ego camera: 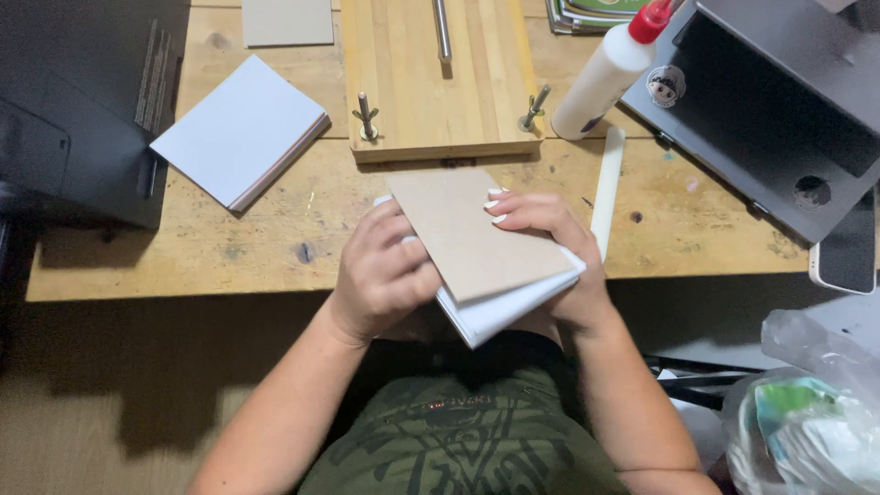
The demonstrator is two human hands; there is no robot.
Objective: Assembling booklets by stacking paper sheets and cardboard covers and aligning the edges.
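Both hands gripped a paper block faced with a brown board, held above the table's near edge.

The left hand and right hand clasped the paper block under the brown board. Beyond stood a wooden press, glue bottle, white folding tool and a second paper stack on the wooden table.
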